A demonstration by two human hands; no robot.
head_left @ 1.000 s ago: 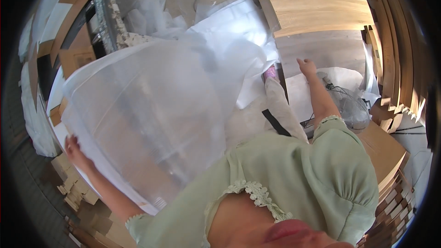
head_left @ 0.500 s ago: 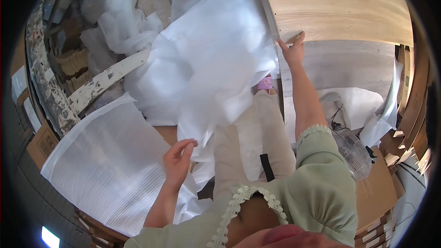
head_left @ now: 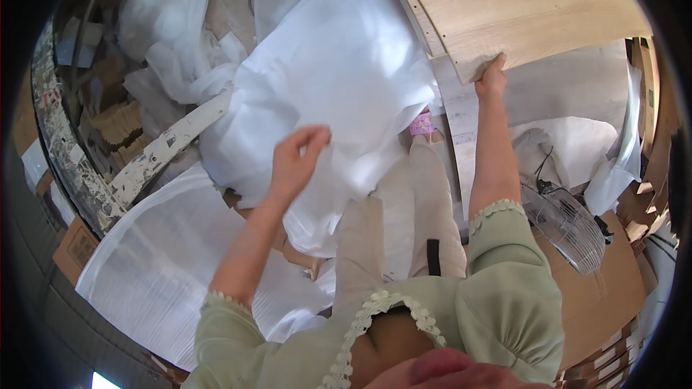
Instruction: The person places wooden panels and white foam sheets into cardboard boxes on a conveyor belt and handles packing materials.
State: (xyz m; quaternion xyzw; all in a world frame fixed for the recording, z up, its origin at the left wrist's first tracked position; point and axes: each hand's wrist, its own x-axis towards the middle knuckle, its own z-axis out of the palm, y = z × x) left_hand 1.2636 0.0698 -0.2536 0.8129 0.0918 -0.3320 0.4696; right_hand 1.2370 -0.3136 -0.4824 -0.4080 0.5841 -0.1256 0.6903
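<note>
At the upper right, my right hand (head_left: 491, 76) grips the near edge of a light wood-grain board (head_left: 533, 11), close to its left corner. Thumb and fingers close over that edge. Small dark holes run along the board's left side, where the edge of another board (head_left: 412, 11) shows beneath. My left hand (head_left: 297, 162) hangs over a heap of white foam sheet (head_left: 324, 65), fingers curled in toward the thumb and slightly blurred. Nothing shows in it.
Below the wood-grain board lies a grey wood-grain board (head_left: 569, 90). A wire-caged fan (head_left: 569, 230) rests by flat cardboard (head_left: 605, 281) on the right. Ribbed white foam sheet (head_left: 158, 274) spreads at lower left, near a paint-chipped bar (head_left: 173, 148). Clear plastic wrap (head_left: 169, 50) is bunched behind.
The top board has shifted right and turned slightly, with my right hand now gripping its edge. My left hand has moved up and right, from the ribbed foam to above the foam heap.
</note>
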